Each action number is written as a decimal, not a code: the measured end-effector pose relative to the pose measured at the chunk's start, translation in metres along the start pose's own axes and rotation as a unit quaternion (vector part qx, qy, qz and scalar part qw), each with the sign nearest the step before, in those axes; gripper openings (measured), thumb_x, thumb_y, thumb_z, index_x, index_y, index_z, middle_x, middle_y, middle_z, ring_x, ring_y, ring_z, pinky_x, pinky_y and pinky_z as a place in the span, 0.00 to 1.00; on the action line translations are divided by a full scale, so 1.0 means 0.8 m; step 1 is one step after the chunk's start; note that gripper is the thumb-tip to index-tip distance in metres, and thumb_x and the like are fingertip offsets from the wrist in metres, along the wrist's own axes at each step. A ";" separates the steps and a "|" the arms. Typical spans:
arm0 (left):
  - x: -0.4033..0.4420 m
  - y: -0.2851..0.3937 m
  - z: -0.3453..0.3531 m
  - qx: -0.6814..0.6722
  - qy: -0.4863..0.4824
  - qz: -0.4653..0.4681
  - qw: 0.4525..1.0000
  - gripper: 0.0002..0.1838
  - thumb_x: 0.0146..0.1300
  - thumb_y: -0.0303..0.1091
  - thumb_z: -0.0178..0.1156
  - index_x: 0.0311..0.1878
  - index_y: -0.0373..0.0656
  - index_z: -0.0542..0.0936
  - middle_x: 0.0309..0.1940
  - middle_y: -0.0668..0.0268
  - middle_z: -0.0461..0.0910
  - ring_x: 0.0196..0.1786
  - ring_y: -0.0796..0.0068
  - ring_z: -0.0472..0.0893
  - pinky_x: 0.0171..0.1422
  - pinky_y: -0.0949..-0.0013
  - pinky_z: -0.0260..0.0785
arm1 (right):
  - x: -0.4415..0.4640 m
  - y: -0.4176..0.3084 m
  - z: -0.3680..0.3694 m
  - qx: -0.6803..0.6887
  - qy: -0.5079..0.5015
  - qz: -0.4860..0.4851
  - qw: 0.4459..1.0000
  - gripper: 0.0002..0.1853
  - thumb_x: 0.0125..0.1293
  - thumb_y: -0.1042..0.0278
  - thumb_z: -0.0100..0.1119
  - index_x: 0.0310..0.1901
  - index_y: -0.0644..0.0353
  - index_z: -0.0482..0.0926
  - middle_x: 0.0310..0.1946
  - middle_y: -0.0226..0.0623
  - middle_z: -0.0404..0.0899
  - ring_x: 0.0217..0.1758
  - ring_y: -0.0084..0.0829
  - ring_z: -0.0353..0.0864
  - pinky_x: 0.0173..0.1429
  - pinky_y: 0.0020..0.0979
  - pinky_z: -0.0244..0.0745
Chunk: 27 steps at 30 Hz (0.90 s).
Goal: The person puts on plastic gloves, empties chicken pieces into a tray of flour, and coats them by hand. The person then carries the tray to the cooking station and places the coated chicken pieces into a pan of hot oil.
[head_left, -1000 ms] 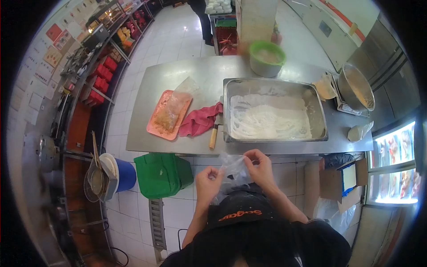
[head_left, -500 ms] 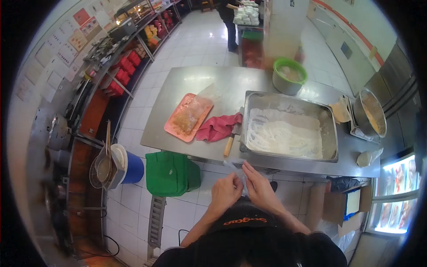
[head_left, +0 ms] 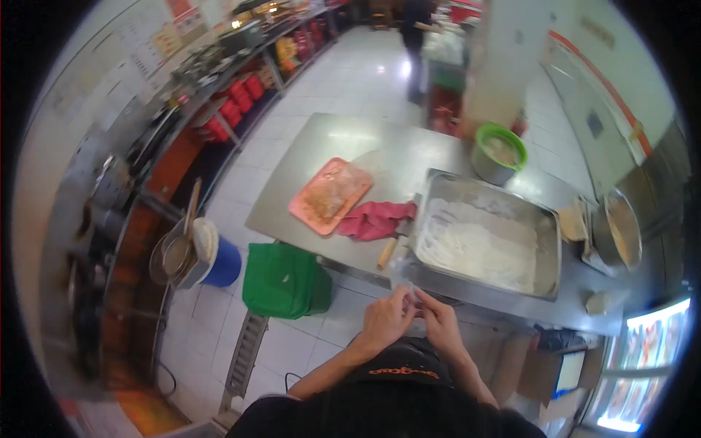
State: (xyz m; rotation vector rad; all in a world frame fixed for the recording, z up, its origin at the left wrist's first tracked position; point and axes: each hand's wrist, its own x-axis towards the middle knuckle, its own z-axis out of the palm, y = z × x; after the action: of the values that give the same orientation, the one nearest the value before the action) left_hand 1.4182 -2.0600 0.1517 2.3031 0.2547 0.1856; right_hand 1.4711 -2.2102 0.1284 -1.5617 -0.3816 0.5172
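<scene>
My left hand [head_left: 389, 318] and my right hand [head_left: 439, 321] meet in front of my apron [head_left: 401, 358], near the table's front edge. Both have their fingers pinched on a clear plastic bag [head_left: 401, 271], thin and crumpled, which sticks up beyond the fingertips. Part of it is hidden by the fingers. Just past it lies a tool with a wooden handle [head_left: 388, 253]; its metal end reaches towards a big steel pan [head_left: 484, 285] of white flour [head_left: 475, 237]. A red cloth [head_left: 376, 220] rests beside the tool.
On the steel table [head_left: 288, 190] are a pink tray [head_left: 330, 196] with crumbs and plastic, a green-rimmed bucket [head_left: 499, 155] and a steel bowl [head_left: 622, 230]. A green bin [head_left: 281, 281] and a blue bucket [head_left: 223, 264] stand left. A person [head_left: 415, 36] works far back.
My right hand has gone from flat, stretched fingers to a pinch on the plastic. The view has turned, so the table appears further right and lower.
</scene>
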 end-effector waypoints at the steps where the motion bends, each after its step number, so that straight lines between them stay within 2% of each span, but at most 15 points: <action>1: -0.003 0.000 0.004 0.005 -0.008 -0.003 1.000 0.12 0.60 0.35 0.67 0.43 0.45 0.76 0.30 0.57 0.86 0.36 0.51 0.86 0.38 0.52 0.76 | 0.001 0.006 -0.001 0.033 0.014 0.017 0.999 0.26 0.69 0.86 0.45 0.69 0.65 0.70 0.60 0.49 0.79 0.55 0.29 0.82 0.60 0.30 0.76; 3: -0.007 0.003 0.015 0.006 -0.035 0.015 0.999 0.12 0.60 0.34 0.67 0.43 0.45 0.76 0.30 0.57 0.86 0.36 0.51 0.86 0.38 0.52 0.76 | 0.004 0.010 0.005 0.040 0.085 -0.005 0.996 0.27 0.70 0.85 0.47 0.71 0.65 0.67 0.59 0.50 0.80 0.54 0.29 0.83 0.59 0.30 0.78; 5: -0.009 0.003 0.024 0.027 -0.010 0.027 0.999 0.11 0.63 0.37 0.64 0.42 0.45 0.75 0.26 0.59 0.85 0.31 0.49 0.85 0.34 0.48 0.76 | 0.007 0.010 0.016 0.048 0.142 -0.033 0.988 0.29 0.70 0.83 0.50 0.73 0.65 0.64 0.57 0.50 0.80 0.53 0.30 0.83 0.57 0.30 0.79; 7: -0.008 0.000 0.031 0.019 -0.001 0.027 0.999 0.11 0.62 0.37 0.64 0.43 0.45 0.75 0.27 0.59 0.85 0.32 0.49 0.85 0.35 0.49 0.76 | 0.010 0.011 0.026 0.234 0.199 -0.040 0.951 0.30 0.70 0.83 0.55 0.73 0.63 0.63 0.56 0.47 0.80 0.47 0.26 0.84 0.54 0.30 0.81; 8: -0.006 0.001 0.031 0.015 0.019 0.015 1.000 0.11 0.62 0.36 0.65 0.43 0.45 0.74 0.28 0.58 0.85 0.33 0.50 0.85 0.35 0.49 0.76 | 0.011 0.018 0.023 0.236 0.210 -0.045 0.948 0.30 0.70 0.83 0.55 0.73 0.63 0.63 0.56 0.47 0.80 0.47 0.26 0.84 0.54 0.30 0.81; 10: -0.005 0.006 0.029 0.014 0.036 0.033 0.999 0.12 0.62 0.35 0.65 0.43 0.44 0.74 0.29 0.58 0.85 0.34 0.51 0.86 0.36 0.50 0.76 | 0.008 0.037 0.020 0.111 0.231 0.060 0.965 0.18 0.71 0.75 0.60 0.61 0.66 0.74 0.49 0.47 0.82 0.48 0.28 0.84 0.50 0.30 0.81; 11: -0.004 0.008 0.029 0.013 0.060 0.042 0.997 0.12 0.61 0.33 0.66 0.44 0.44 0.75 0.31 0.58 0.85 0.35 0.52 0.86 0.37 0.51 0.76 | 0.009 0.037 0.015 0.114 0.243 0.057 0.962 0.18 0.71 0.75 0.60 0.61 0.66 0.74 0.49 0.47 0.82 0.48 0.28 0.84 0.50 0.30 0.81; 13: -0.006 0.006 0.030 0.010 0.037 0.064 0.997 0.13 0.60 0.33 0.66 0.45 0.43 0.75 0.32 0.58 0.85 0.36 0.53 0.86 0.38 0.51 0.76 | 0.011 0.034 0.000 0.294 0.057 0.235 0.924 0.11 0.73 0.68 0.59 0.51 0.66 0.78 0.47 0.44 0.83 0.50 0.29 0.84 0.53 0.30 0.80; 14: -0.008 0.004 0.030 0.008 0.024 0.073 0.997 0.14 0.59 0.32 0.67 0.45 0.43 0.75 0.33 0.58 0.85 0.36 0.55 0.86 0.38 0.52 0.76 | 0.010 0.038 -0.003 0.299 0.068 0.227 0.924 0.11 0.73 0.68 0.59 0.51 0.66 0.78 0.47 0.44 0.83 0.50 0.29 0.84 0.53 0.30 0.80; 16: -0.012 0.002 0.031 0.003 0.026 0.071 0.997 0.15 0.59 0.32 0.68 0.46 0.43 0.75 0.32 0.59 0.86 0.36 0.55 0.86 0.38 0.53 0.76 | 0.010 0.055 -0.003 0.439 0.031 0.191 0.877 0.13 0.76 0.65 0.54 0.50 0.67 0.79 0.49 0.42 0.83 0.49 0.32 0.85 0.56 0.33 0.81; 18: -0.014 0.004 0.030 0.000 0.031 0.064 0.997 0.16 0.58 0.32 0.68 0.47 0.43 0.75 0.32 0.60 0.86 0.36 0.56 0.86 0.38 0.54 0.76 | 0.009 0.059 0.000 0.444 0.022 0.171 0.879 0.13 0.75 0.70 0.51 0.52 0.70 0.78 0.49 0.43 0.82 0.53 0.33 0.84 0.60 0.34 0.79; 20: -0.019 0.008 0.030 0.001 0.030 0.025 0.999 0.16 0.57 0.31 0.70 0.46 0.40 0.75 0.32 0.59 0.86 0.34 0.59 0.87 0.39 0.59 0.76 | 0.012 0.057 0.004 0.460 -0.042 0.238 0.855 0.14 0.73 0.75 0.47 0.53 0.69 0.78 0.52 0.44 0.81 0.57 0.35 0.81 0.61 0.35 0.77; 22: -0.022 0.002 0.033 -0.021 0.023 0.036 0.999 0.18 0.56 0.30 0.70 0.47 0.40 0.75 0.31 0.59 0.86 0.35 0.59 0.87 0.40 0.60 0.76 | 0.010 0.046 0.007 0.482 -0.031 0.224 0.846 0.16 0.71 0.79 0.46 0.57 0.68 0.77 0.54 0.45 0.79 0.59 0.38 0.80 0.64 0.37 0.76; 25: -0.026 0.002 0.033 -0.049 0.006 0.045 0.998 0.18 0.57 0.33 0.70 0.49 0.41 0.76 0.31 0.59 0.87 0.34 0.56 0.87 0.38 0.56 0.76 | 0.003 0.044 0.015 0.494 0.017 0.130 0.860 0.18 0.70 0.81 0.47 0.59 0.67 0.75 0.55 0.45 0.78 0.59 0.40 0.80 0.66 0.40 0.76; 27: -0.027 0.008 0.030 -0.032 -0.015 -0.001 0.999 0.13 0.56 0.33 0.71 0.43 0.42 0.80 0.30 0.59 0.86 0.34 0.55 0.87 0.38 0.57 0.75 | 0.006 0.045 0.021 0.487 0.112 0.118 0.858 0.18 0.71 0.79 0.51 0.61 0.66 0.72 0.55 0.43 0.77 0.58 0.40 0.81 0.65 0.42 0.77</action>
State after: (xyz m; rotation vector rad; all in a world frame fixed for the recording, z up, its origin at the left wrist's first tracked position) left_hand 1.4037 -2.0868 0.1391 2.2411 0.2320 0.1562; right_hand 1.4632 -2.1957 0.0920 -0.6521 0.2538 0.5783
